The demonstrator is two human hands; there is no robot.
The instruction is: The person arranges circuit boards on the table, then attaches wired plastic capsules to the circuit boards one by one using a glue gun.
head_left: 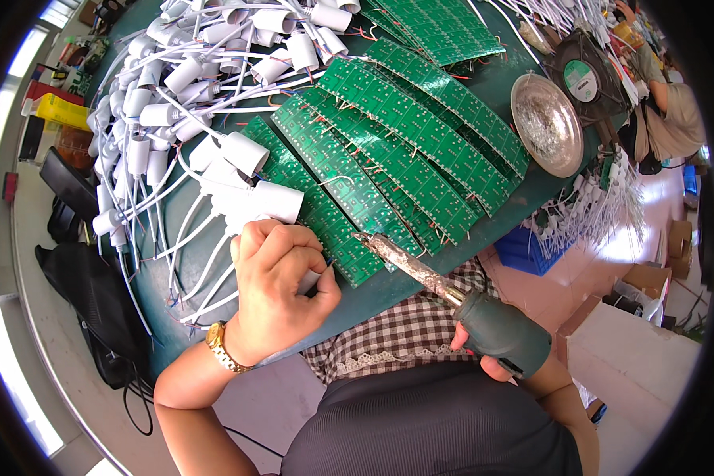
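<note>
My right hand [496, 366] is closed around the dark green handle of a large soldering iron [420, 274], mostly hidden behind it. The iron's worn tip points up and left, over the near edge of the green circuit board strips [397, 135]; whether it touches them I cannot tell. My left hand [282, 278], with a gold watch at the wrist, is closed in a pinch beside the nearest strip. A bit of something pale shows between its fingers, too hidden to name. Just beyond the knuckles lie white lamp sockets [278, 201] with white wires.
A big heap of wired white sockets [182, 75] covers the table's left side. At the right stand a round metal dish [547, 127] and a black fan [591, 79]. Below the table edge, a blue bin [531, 251] holds wired parts. Another person [674, 119] is at the far right.
</note>
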